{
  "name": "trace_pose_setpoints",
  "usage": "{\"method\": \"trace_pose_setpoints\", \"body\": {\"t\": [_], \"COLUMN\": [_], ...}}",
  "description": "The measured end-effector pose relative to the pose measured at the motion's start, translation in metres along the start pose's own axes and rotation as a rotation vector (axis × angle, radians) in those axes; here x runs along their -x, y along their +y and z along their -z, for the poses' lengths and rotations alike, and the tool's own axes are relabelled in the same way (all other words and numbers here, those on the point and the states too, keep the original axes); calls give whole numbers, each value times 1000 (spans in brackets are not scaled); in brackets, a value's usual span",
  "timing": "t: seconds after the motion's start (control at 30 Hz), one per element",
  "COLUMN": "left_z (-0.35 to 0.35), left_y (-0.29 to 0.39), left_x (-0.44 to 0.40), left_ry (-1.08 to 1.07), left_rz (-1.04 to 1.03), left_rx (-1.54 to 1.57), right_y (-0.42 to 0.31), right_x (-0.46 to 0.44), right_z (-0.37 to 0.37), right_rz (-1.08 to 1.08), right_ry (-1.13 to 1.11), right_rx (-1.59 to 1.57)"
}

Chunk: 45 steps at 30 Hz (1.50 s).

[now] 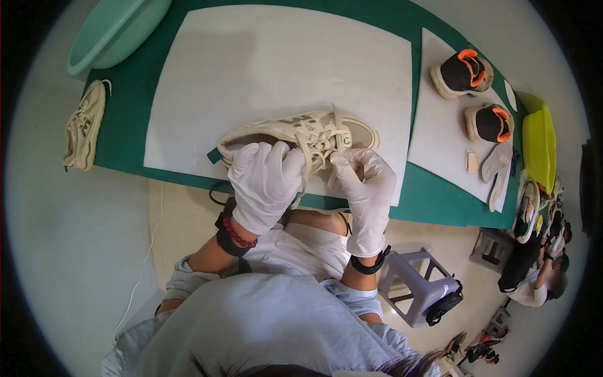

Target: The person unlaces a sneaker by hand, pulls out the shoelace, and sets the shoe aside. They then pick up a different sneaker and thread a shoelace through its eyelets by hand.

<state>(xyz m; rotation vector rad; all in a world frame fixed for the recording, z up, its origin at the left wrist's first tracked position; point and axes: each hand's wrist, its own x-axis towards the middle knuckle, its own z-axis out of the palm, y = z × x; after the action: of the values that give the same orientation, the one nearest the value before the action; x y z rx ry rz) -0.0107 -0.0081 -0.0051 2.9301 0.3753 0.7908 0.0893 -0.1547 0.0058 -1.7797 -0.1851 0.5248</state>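
Note:
A cream lace-up sneaker lies on the white board in front of me, toe to the right. My left hand, in a white glove, is closed on the near edge of its opening, with the fingertips partly hidden inside. My right hand, gloved too, pinches at the laces on the near side towards the toe; its fingers cover the exact spot. The loosened shoelace crosses the tongue, and one length hangs down between my hands past the table's edge.
A matching sneaker rests at the table's left edge, below a green basin. On the right are black-and-orange shoes, insoles and a yellow bin. A grey stool stands below. Another person sits far right.

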Motion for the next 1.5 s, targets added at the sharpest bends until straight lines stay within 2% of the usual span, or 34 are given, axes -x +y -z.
{"method": "trace_pose_setpoints", "body": {"t": [0.2, 0.3, 0.4, 0.7, 1.4, 1.5], "left_z": [0, -1, 0, -1, 0, -1], "left_y": [0, 0, 1, 0, -1, -1], "left_x": [1, 1, 1, 1, 1, 1], "left_ry": [-10, -23, -14, -11, 11, 3], "left_rz": [1, 7, 5, 23, -9, -5], "left_rx": [0, 3, -5, 24, -4, 5], "right_y": [11, 16, 21, 17, 15, 14], "right_x": [2, 3, 3, 1, 0, 1], "right_z": [-4, -3, -5, -3, 0, 6], "right_rz": [157, 94, 159, 276, 339, 236], "right_ry": [35, 28, 28, 18, -2, -61], "right_rx": [46, 27, -24, 132, 268, 196]}}
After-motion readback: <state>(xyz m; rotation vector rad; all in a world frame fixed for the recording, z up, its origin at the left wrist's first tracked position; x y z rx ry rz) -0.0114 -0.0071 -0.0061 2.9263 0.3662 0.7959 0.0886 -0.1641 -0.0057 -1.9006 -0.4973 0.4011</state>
